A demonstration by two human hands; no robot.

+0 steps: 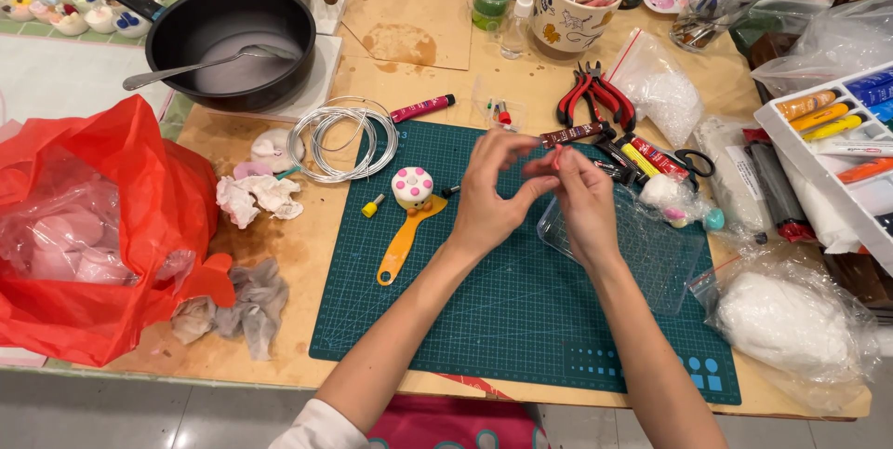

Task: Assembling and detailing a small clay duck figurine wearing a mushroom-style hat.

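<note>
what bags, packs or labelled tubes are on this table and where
red bag: left edge, crumpled plastic, pale pieces inside.
paint box: right edge, white tray, orange and yellow tubes.
clear bag: lower right, white filling.
zip bag: behind the pliers, clear, white beads.
small tubes: right of the hands, red, yellow, black.

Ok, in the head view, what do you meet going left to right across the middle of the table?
Red bag → wire coil → small cake → left hand → right hand → scissors → paint tray.
</note>
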